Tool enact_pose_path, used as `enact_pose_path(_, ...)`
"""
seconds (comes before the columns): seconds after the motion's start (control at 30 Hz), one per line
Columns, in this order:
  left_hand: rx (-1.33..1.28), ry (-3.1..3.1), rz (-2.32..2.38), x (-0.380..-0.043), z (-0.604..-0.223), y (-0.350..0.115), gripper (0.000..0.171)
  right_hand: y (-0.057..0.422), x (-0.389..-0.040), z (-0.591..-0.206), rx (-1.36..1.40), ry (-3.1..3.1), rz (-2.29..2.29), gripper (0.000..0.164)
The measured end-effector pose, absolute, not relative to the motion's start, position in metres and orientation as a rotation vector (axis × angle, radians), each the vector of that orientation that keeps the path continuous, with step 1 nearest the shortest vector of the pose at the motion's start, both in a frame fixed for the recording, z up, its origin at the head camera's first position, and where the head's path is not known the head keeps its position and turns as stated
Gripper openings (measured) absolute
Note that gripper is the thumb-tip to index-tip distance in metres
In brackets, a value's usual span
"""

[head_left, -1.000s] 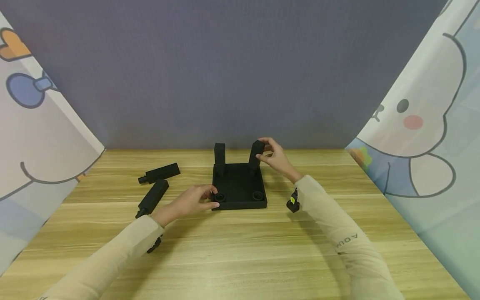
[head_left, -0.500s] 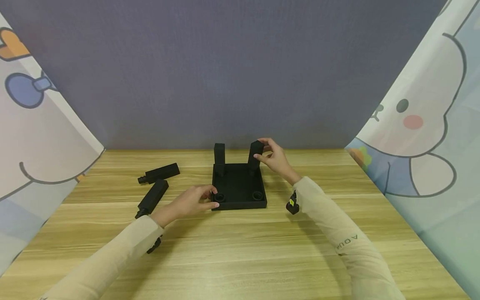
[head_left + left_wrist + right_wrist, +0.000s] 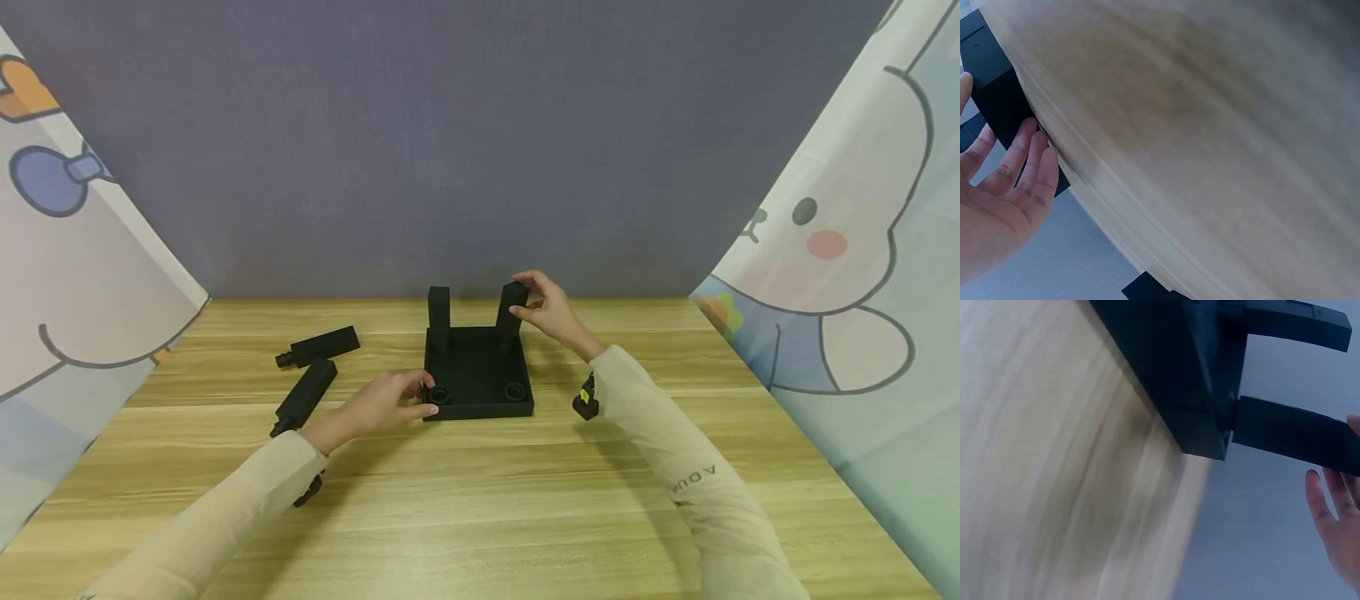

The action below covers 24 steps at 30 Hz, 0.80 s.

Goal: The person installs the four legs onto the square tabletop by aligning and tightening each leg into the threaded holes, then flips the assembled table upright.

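Over at the far right corner of the black tray [image 3: 480, 412], the right hand [image 3: 553, 311] has a square black post [image 3: 511, 312] pinched near its top, fingers behind and thumb in front. That post stands over its corner, leaning a touch; whether its end is fully seated is hard to call, black on black. Down at the near left corner, the left hand [image 3: 384, 402] grips the tray, thumb at the front edge, fingers along the side.

A second post [image 3: 438, 308] stands upright at the far left corner, and two more, the upper post [image 3: 326, 344] and the lower post [image 3: 306, 395], lie loose on the wooden surface [image 3: 465, 517] to the left. Both near holes, left [image 3: 439, 395] and right [image 3: 516, 391], await posts.

This looks like the second post being fitted. The move now calls for a steady tray and a straight post, pressed or perhaps twisted home before letting go.
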<state>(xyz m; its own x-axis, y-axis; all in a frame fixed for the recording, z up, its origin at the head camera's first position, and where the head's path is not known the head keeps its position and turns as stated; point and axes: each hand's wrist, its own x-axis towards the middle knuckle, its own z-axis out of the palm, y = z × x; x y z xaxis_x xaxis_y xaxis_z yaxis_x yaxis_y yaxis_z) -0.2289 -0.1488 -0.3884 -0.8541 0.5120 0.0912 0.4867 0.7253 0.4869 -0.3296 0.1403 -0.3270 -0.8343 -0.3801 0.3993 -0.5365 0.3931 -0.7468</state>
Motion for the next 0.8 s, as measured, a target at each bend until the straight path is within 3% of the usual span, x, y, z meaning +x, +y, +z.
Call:
enact_pose_path(0.17, 0.829, 2.869, 0.787, -0.229, -0.389, -0.149, 0.037, 0.140, -0.319, -0.310, 0.904, -2.531, 1.368, 0.046)
enact_pose_path(0.43, 0.838, 2.867, 0.789, -0.228, -0.388, -0.149, 0.037, 0.148, -0.342, -0.325, 0.914, -2.584, 1.308, 0.047)
enact_pose_path(0.8, 0.831, 2.877, 0.791, -0.229, -0.388, -0.149, 0.037, 0.142, -0.339, -0.334, 0.770, -2.546, 1.303, 0.047)
